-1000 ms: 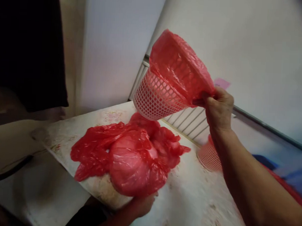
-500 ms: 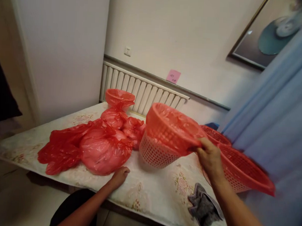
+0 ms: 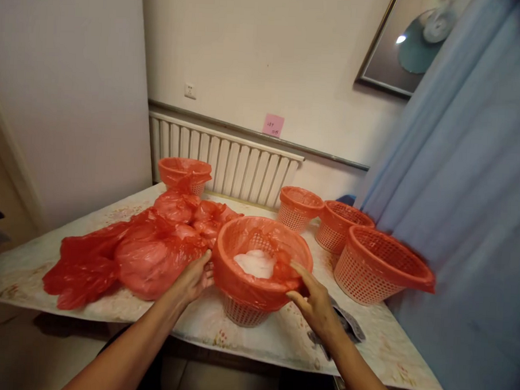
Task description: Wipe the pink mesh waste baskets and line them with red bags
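A red plastic basket with a lattice wall is close in front of me at the table's front. A thin red plastic bag lines it and folds down over its rim; something white shows at the bottom inside. My right hand grips the right side of the rim and the bag, fingers on the inner side and thumb on the outer. At the basket's left side is my left hand, open, its thumb up and fingertips partly hidden by the basket.
Filled red plastic bags lie heaped to the left. Behind them stands another bag-lined basket. Three more baskets stand at right by the blue curtain. A grey cloth lies partly behind my right arm. The radiator borders the table's back.
The basket, held tilted in my right hand before, has come nearer and lower and is more upright, its inside now visible. My left hand has risen from the table to its side.
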`<state>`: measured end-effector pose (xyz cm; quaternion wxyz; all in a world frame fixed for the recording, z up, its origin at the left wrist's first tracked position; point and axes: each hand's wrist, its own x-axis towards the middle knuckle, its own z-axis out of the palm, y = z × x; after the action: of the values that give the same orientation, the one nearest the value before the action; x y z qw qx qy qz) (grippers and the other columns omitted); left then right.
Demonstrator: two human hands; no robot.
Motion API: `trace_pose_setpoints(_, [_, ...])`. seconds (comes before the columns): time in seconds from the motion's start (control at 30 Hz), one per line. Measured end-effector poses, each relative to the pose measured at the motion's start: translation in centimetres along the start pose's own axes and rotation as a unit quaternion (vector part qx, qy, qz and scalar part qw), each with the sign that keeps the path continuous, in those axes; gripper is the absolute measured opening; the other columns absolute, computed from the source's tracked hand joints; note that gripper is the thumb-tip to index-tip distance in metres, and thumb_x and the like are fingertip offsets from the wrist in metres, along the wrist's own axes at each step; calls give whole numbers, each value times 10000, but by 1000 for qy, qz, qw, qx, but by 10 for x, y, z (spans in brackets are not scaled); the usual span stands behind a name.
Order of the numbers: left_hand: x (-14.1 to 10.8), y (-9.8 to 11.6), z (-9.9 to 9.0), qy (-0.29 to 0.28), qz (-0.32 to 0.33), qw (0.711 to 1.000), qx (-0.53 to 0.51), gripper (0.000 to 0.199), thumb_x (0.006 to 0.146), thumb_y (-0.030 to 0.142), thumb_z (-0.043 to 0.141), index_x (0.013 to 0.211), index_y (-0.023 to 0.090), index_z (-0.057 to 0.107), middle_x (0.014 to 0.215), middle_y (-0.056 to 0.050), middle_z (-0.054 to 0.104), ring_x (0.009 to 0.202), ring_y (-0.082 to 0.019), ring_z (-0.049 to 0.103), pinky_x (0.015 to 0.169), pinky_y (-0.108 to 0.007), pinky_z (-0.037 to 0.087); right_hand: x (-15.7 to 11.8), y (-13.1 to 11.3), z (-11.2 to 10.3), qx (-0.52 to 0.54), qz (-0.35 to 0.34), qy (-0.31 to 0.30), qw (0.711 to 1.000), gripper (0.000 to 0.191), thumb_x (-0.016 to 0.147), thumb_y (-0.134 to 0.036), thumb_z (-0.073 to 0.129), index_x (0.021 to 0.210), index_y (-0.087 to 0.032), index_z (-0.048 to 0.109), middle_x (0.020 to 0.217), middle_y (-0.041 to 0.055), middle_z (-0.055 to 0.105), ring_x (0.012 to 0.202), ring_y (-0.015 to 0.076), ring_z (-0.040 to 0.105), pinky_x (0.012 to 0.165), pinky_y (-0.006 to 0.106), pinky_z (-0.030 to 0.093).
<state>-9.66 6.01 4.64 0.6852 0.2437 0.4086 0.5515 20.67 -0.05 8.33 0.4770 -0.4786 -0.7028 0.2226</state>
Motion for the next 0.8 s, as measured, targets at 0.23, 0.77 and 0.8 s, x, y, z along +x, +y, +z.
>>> trace_pose_setpoints(0.23, [-11,8,11,-62,-42,994,-77,237,960,121,421,1106,70,601,862,-135,737,763,-216,732,709,-324,614,1,44,-15,162,194,258,932,503,753,-500,663,1164,-223,576,1070,63,679,721,168,677,687,308,559])
trace_pose_setpoints(0.77, [-55,9,14,-121,-38,988,-83,167,873,10,521,955,81,647,872,-129,751,768,-213,744,707,-312,632,-7,46,-3,491,310,72,811,325,569,-278,803,684,-197,510,483,-110,423,342,4,248,332,134,225])
trace_pose_setpoints(0.8, [-55,9,17,-115,-36,989,-88,168,880,7,507,940,78,646,851,-126,750,741,-202,743,687,-297,633,-7,45,-4,490,306,75,813,336,565,-285,807,685,-197,506,482,-113,413,341,-1,221,330,134,215])
